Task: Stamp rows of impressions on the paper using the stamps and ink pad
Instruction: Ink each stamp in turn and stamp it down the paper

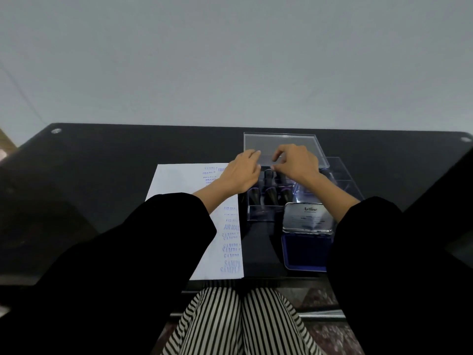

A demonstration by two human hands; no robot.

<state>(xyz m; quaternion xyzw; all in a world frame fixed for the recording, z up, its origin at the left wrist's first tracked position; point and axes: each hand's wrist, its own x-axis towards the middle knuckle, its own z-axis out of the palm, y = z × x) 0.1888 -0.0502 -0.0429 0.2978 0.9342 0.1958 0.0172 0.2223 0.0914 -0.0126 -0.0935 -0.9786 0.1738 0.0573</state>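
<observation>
Lying left of centre on the black glass table (115,155), the sheet of paper (179,180) carries blue impressions down its right side: SAMPLE and FRAGILE at the far end, AIR MAIL and more SAMPLE marks nearer the person. Just right of the paper, dark-handled stamps (270,193) lie in the left compartments of a clear organiser box (340,183). The Artline ink pad (304,254) sits open in front of that box, its blue pad exposed and its metal cover (308,216) standing up behind it. Both hands are over the far end of the stamps, at the near edge of a clear lid (289,144) that covers the box's far part. The right hand (297,162) pinches this edge between thumb and forefinger. The left hand (242,174) has its fingertips against the lid's near left corner; whether it grips there I cannot tell. Black sleeves (143,239) cover both forearms, striped trousers (230,324) show below the table edge, and a plain pale wall (230,60) rises behind.
</observation>
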